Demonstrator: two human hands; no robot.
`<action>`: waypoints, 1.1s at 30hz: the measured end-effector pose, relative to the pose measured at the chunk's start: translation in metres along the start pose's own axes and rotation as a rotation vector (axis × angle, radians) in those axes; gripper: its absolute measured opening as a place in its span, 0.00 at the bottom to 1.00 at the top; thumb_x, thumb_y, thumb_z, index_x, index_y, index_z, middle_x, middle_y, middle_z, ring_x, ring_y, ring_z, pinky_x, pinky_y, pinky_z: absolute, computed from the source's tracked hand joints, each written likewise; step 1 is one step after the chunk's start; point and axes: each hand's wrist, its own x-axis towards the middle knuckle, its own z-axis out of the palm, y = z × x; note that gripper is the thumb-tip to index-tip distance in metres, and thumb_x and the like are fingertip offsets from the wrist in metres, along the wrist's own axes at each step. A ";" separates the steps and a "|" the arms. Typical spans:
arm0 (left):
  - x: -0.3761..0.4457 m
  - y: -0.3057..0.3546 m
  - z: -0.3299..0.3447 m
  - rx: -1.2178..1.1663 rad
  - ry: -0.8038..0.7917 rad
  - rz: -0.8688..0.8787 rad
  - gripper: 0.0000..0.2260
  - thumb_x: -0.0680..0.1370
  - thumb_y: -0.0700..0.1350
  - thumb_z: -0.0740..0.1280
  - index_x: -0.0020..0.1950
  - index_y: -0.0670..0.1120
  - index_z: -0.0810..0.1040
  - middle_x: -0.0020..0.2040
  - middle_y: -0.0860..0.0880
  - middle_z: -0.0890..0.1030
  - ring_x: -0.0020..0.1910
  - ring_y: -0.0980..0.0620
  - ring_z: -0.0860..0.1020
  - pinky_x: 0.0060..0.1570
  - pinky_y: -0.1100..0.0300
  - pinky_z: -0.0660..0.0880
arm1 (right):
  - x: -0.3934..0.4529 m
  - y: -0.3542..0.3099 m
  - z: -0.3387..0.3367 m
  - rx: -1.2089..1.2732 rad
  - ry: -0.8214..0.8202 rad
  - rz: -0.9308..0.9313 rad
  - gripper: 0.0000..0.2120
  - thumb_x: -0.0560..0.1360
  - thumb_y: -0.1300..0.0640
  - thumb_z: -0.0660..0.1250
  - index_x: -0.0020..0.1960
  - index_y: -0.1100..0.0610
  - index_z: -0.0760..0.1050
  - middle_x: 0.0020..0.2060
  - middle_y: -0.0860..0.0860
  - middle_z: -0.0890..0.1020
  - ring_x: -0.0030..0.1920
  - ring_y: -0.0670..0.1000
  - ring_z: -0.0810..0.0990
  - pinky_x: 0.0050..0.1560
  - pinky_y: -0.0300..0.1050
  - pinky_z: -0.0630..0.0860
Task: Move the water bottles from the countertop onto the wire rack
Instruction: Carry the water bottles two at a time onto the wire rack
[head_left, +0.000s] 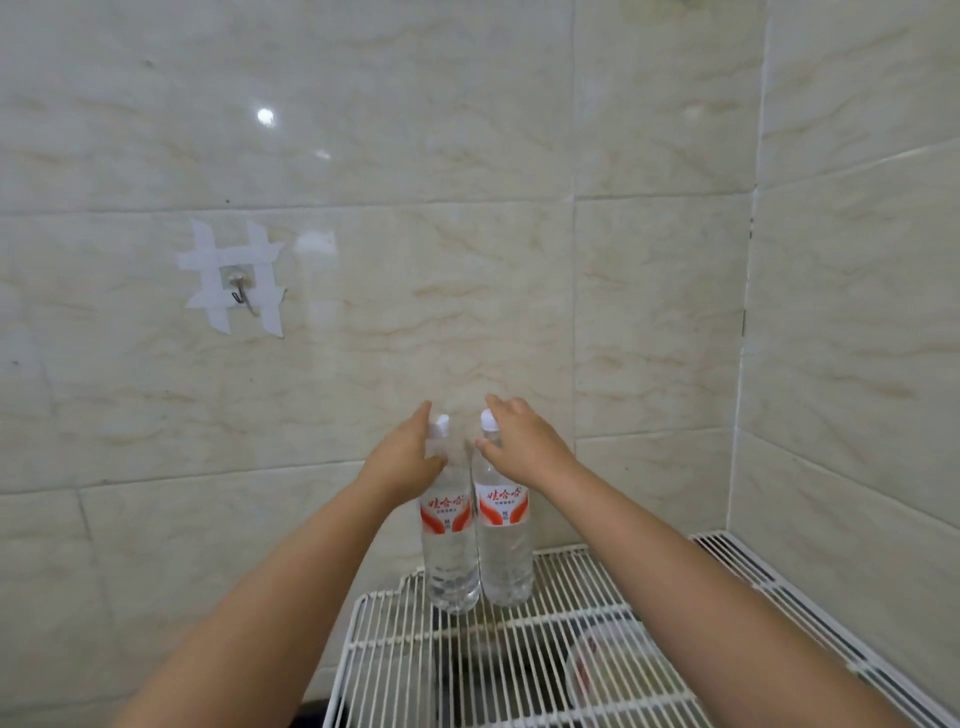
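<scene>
Bottles both upright on wire rack, back-left corner, side by side, touching or nearly. L→R: taped wall hook on tile, well clear. Left hand wrapped round neck/shoulder of left bottle, thumb across front. Right bottle w/ right hand at its neck, fingers loosely spread, thumb touching; looks more like letting go than gripping, can't tell for sure. Step: placement, prob. near done. Next: release both w/o tipping, wires give uneven footing. Something round below the rack, blurred. Bench not in view, so can't tell if more bottles are left.
</scene>
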 end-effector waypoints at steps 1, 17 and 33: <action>-0.004 0.000 -0.003 0.023 0.034 -0.006 0.29 0.79 0.44 0.61 0.76 0.44 0.50 0.75 0.44 0.61 0.72 0.45 0.62 0.69 0.55 0.62 | -0.005 -0.003 -0.001 -0.052 0.043 -0.009 0.25 0.78 0.53 0.57 0.73 0.58 0.56 0.68 0.59 0.66 0.66 0.58 0.68 0.63 0.50 0.67; -0.255 -0.150 -0.064 0.550 0.229 -0.495 0.17 0.80 0.47 0.54 0.69 0.47 0.68 0.74 0.47 0.63 0.73 0.46 0.59 0.69 0.52 0.58 | -0.123 -0.198 0.110 0.060 -0.011 -0.522 0.22 0.77 0.49 0.59 0.66 0.61 0.68 0.69 0.60 0.67 0.71 0.57 0.62 0.71 0.53 0.54; -0.613 -0.398 -0.119 0.493 -0.070 -1.010 0.22 0.81 0.51 0.51 0.75 0.50 0.53 0.77 0.49 0.52 0.76 0.44 0.45 0.74 0.46 0.47 | -0.359 -0.497 0.336 0.056 -0.501 -0.547 0.28 0.78 0.46 0.54 0.74 0.56 0.53 0.75 0.58 0.54 0.76 0.57 0.50 0.73 0.58 0.49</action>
